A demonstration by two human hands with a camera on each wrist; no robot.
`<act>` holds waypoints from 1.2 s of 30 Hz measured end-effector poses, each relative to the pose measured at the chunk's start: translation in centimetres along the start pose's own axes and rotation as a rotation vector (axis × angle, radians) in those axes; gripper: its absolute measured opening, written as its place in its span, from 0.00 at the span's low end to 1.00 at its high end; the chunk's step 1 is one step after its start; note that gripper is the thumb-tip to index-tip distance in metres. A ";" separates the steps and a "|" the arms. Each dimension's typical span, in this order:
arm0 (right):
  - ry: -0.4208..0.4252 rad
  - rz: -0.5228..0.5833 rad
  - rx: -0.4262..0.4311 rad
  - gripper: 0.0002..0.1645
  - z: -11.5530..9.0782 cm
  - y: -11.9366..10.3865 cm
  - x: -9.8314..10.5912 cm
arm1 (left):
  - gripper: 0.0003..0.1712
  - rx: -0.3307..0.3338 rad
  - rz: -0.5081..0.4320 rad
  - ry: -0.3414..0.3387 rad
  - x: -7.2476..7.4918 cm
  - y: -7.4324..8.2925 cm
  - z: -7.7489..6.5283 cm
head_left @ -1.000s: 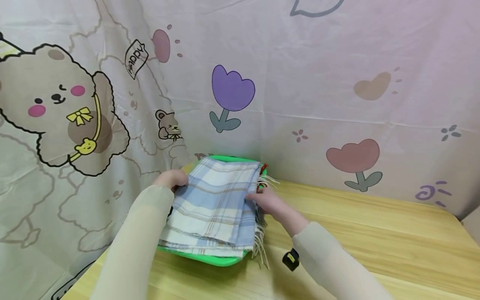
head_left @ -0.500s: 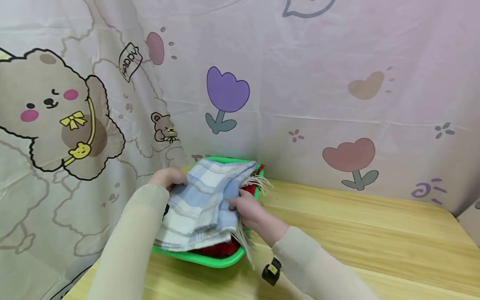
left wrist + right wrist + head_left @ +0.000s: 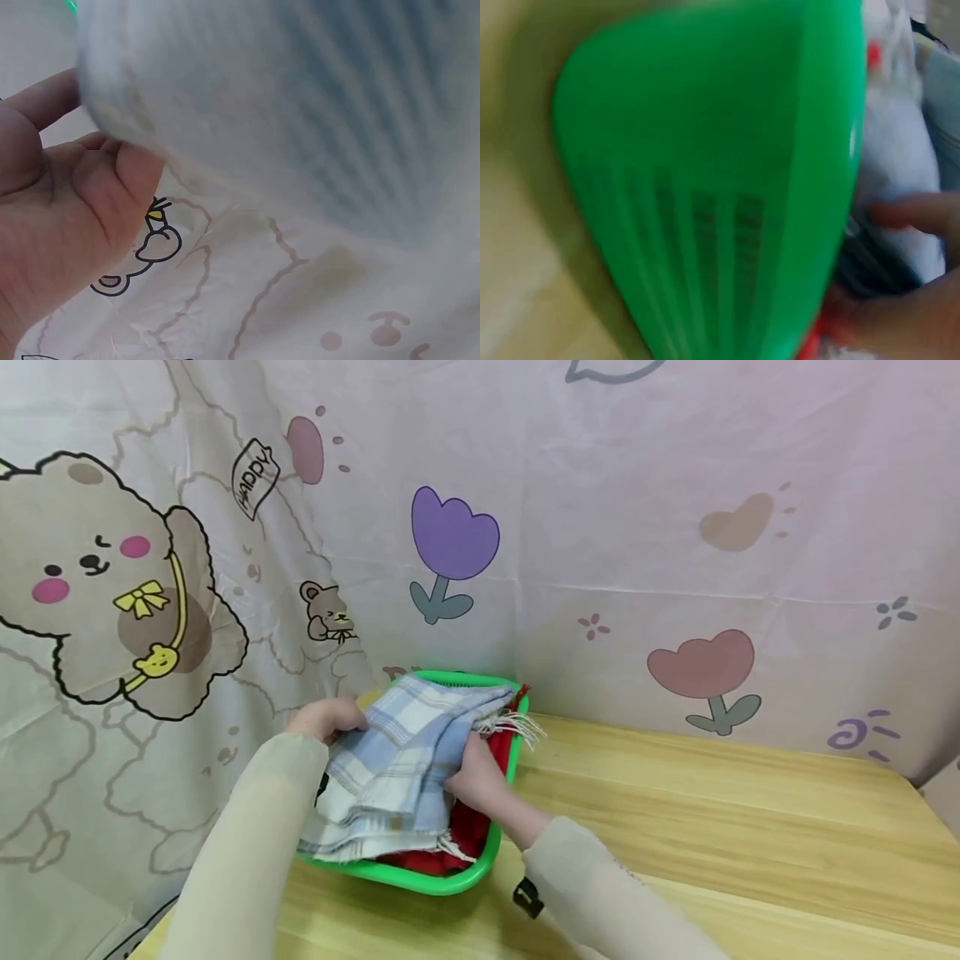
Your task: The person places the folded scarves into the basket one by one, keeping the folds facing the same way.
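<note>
A folded blue and white plaid scarf (image 3: 393, 747) with pale fringe lies bunched in a green plastic basket (image 3: 431, 885). Its left edge is pinched by my left hand (image 3: 326, 718); in the left wrist view the blurred cloth (image 3: 225, 97) covers the fingertips of that hand (image 3: 82, 187). On the opposite side, my right hand (image 3: 478, 777) grips the scarf's folded right edge inside the basket, its fingers partly hidden. Red cloth (image 3: 471, 827) shows under the scarf along the basket's right and front. In the right wrist view, the slotted basket wall (image 3: 705, 150) stands beside the right hand (image 3: 907, 300).
The basket stands on a light wooden table (image 3: 690, 827), whose surface extends to the right. A printed curtain (image 3: 600, 527) hangs close behind and to the left of the basket. A small black device (image 3: 528, 897) hangs under the right wrist.
My right hand has moved left, drawing the scarf's right edge and fringe inward off the basket rim. More red cloth now shows. My left hand has shifted only slightly left.
</note>
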State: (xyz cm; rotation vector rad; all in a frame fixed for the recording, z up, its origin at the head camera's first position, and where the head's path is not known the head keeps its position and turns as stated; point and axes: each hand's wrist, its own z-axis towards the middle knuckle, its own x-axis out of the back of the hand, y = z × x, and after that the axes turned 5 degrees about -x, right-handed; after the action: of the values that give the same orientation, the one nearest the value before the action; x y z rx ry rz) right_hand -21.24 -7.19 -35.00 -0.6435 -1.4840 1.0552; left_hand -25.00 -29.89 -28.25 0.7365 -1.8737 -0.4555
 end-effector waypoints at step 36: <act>-0.212 -1.187 0.286 0.34 -2.1 0.1 1.4 | 0.16 0.028 0.735 -0.143 -4.9 4.8 1.0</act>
State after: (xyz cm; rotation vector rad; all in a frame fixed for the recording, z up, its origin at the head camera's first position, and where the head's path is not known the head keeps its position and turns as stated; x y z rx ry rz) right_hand -19.56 -5.41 -34.54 0.5587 -1.4848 0.3609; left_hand -25.86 -23.10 -29.09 -0.0016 -2.1249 -0.0072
